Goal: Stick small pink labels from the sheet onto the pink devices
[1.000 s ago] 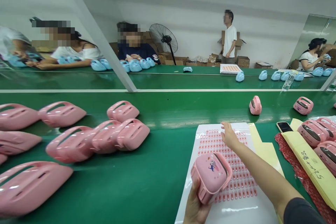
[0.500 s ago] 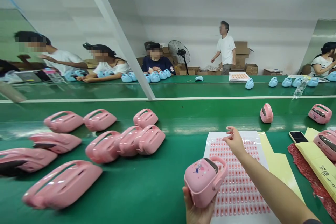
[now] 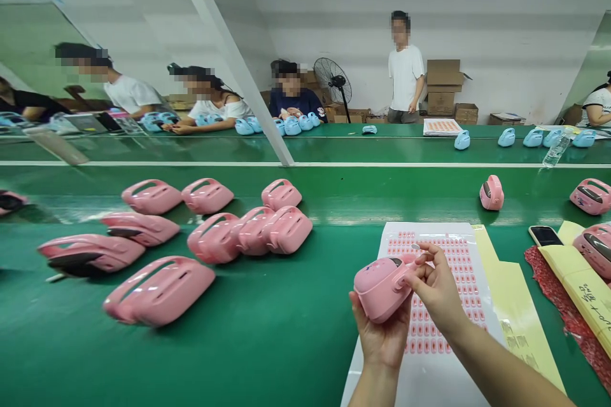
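My left hand (image 3: 382,337) holds a pink handled toy case (image 3: 379,286) from below, above a white sheet of small red stickers (image 3: 453,267). My right hand (image 3: 436,286) is at the case's handle side, thumb and forefinger pinched together on what looks like a small sticker (image 3: 416,247). The fingertips touch the case near its handle.
Several pink cases (image 3: 248,232) lie on the green conveyor belt (image 3: 286,324) to the left, more (image 3: 592,196) to the right beside a phone (image 3: 545,236) and yellow backing sheets (image 3: 515,324). Other people sit across a second belt with blue cases (image 3: 532,137); one stands by cardboard boxes.
My right hand has come back from the sticker sheet to the pink case with its fingers pinched. My left hand has tilted the case and raised it a little.
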Demonstrator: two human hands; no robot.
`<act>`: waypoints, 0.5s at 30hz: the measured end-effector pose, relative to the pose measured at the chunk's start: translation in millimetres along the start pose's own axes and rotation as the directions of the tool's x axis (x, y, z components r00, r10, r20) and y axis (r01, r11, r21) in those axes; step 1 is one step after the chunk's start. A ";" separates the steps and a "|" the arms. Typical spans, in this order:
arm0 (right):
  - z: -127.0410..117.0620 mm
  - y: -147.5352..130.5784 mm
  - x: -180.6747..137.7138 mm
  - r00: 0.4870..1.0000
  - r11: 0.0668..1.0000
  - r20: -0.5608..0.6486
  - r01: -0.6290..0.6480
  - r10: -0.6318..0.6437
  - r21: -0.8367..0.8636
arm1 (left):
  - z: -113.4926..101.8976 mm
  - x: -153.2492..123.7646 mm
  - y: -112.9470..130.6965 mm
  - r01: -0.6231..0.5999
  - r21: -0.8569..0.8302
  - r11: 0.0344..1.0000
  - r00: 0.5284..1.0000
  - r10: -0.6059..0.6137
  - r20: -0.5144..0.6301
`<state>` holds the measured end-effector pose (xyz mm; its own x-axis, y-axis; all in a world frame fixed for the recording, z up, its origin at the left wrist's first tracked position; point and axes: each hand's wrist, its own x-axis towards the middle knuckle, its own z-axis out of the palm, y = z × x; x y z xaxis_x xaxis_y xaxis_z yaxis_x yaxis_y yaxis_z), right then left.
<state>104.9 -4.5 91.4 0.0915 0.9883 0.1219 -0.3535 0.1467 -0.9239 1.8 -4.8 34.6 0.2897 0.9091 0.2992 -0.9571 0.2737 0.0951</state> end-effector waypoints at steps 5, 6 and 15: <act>-5.6 6.6 -2.5 0.999 0.999 0.045 0.031 -0.029 -0.041 | 5.0 0.1 -2.5 0.008 -0.022 1.000 1.000 -0.008 0.006; -6.2 7.3 -2.6 0.998 0.998 0.051 0.034 -0.031 -0.053 | 6.0 0.1 -3.1 0.010 -0.026 1.000 1.000 -0.010 0.014; 1.6 14.4 -7.3 0.962 0.934 -0.083 0.229 -0.260 -0.274 | 4.4 0.0 -5.2 0.027 -0.048 0.998 0.998 -0.024 0.050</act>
<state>97.6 -9.5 77.8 0.2569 0.9093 0.3275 -0.0544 0.3519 -0.9344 6.8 -7.6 38.3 0.3129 0.8853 0.3441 -0.9481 0.3128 0.0574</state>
